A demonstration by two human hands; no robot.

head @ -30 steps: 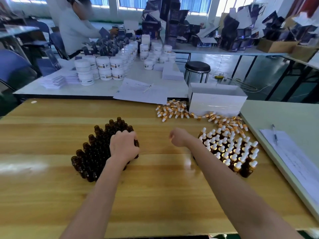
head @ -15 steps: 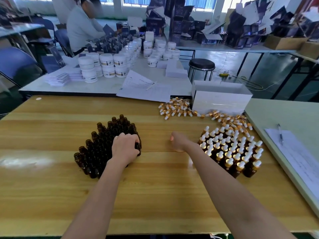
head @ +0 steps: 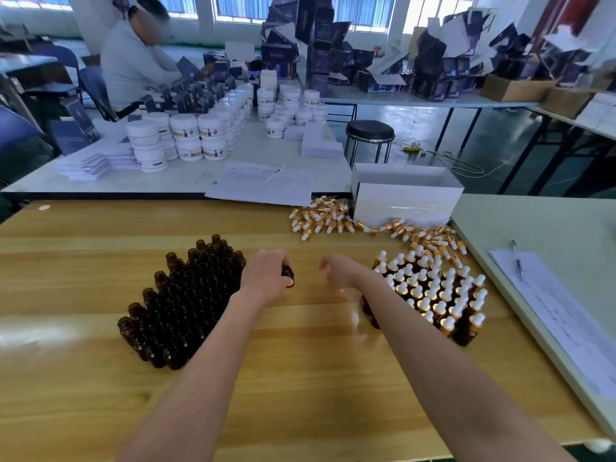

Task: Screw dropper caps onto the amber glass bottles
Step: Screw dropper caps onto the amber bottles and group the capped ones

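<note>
A dense cluster of uncapped amber bottles (head: 180, 295) stands on the wooden table (head: 300, 378) at the left. My left hand (head: 263, 278) grips one amber bottle (head: 288, 276) just right of that cluster. My right hand (head: 336, 270) hovers beside it with fingers curled; it is blurred and I see nothing in it. To the right stands a group of capped bottles (head: 436, 291) with white bulbs and gold collars. Loose dropper caps (head: 320, 221) lie scattered at the far edge.
A white open box (head: 405, 198) sits behind the loose caps. Papers with a pen (head: 546, 295) lie on the grey table to the right. Another table behind holds white jars (head: 186, 135) and papers. A person sits at the far left.
My left hand has come off the cluster to the right with one bottle in its grip. My right hand stayed near the middle, left of the capped group.
</note>
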